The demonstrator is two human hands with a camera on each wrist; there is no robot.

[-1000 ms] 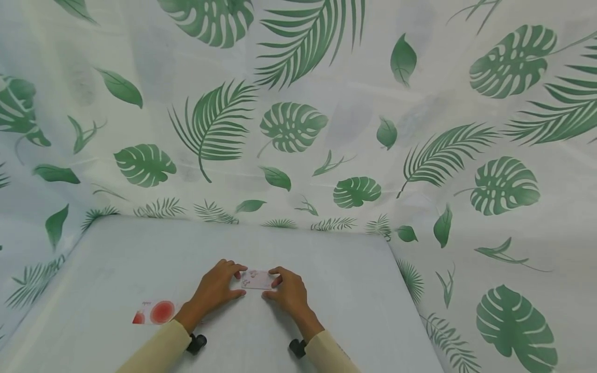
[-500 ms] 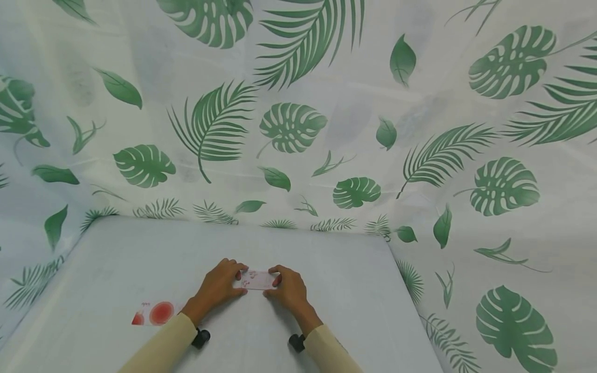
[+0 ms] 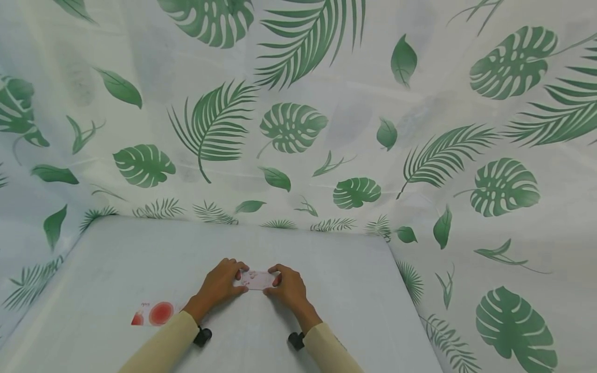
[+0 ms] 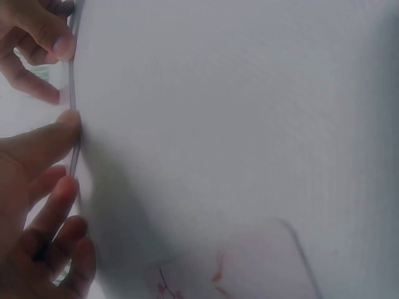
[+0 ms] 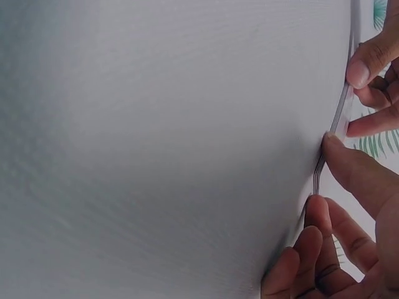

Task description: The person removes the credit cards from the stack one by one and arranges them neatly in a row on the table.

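Observation:
A small flat pink stack of cards (image 3: 258, 280) with a flower print is held between both hands in the head view. My left hand (image 3: 220, 284) pinches its left end, thumb on the near edge and fingers on the far edge. At the other end my right hand (image 3: 289, 291) pinches in the same way. Seen edge-on in the right wrist view, the stack (image 5: 340, 107) shows several thin layers. Beyond the left hand, a pink card (image 4: 249, 268) with red flowers and a rounded corner lies flat in the left wrist view.
The white table (image 3: 354, 290) spreads around the hands. Left of the left forearm lies a card with red circles (image 3: 161, 313), partly covered by the sleeve (image 3: 163, 342). A leaf-printed curtain (image 3: 298, 77) rises behind the table and along its sides.
Both hands stay at the ends of the stack, nearly still. The left forearm has shifted slightly to the right, and its thumb sits a little closer in along the near edge.

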